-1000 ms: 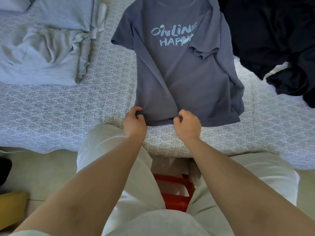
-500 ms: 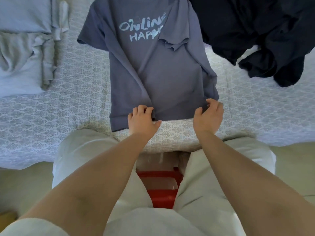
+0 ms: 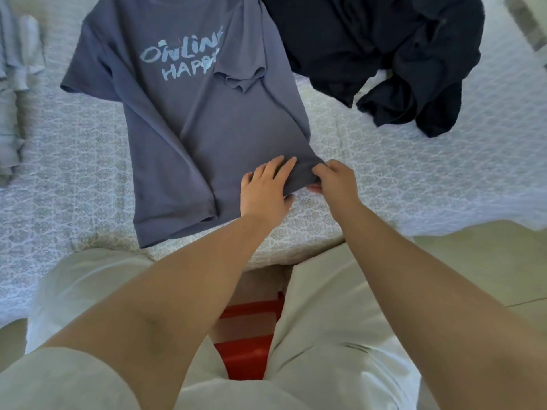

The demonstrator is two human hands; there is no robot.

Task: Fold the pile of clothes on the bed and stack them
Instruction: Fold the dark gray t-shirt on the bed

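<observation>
A blue-grey t-shirt (image 3: 189,122) lay front-up on the bed (image 3: 74,173), pale lettering on the chest, collar toward the far side and hem toward the person. Its right sleeve and right side were folded in over the front, covering the end of the lettering; the left sleeve lay spread flat on the patterned bedsheet. The left hand (image 3: 265,190) rested flat on the shirt near the right end of the hem, fingers straight and slightly spread, pressing the cloth down. The right hand (image 3: 336,182) sat just beside it, touching or nearly so, fingers curled and pinching the shirt's lower right corner, thumb under the edge and cloth bunched at the fingertips. The lower left part of the hem reached the near edge of the bed, next to the person's knee. A dark navy pile of clothes (image 3: 384,54) lay crumpled at the far right of the bed, its edge touching or overlapping the shirt's folded side near the shoulder. Light grey folded clothes (image 3: 11,108) sat at the far left edge of the view, well apart from the shirt, mostly cut off. The person wore pale trousers (image 3: 325,321), legs against the bed; a red item (image 3: 245,347) showed between the knees, can't tell what it was.
</observation>
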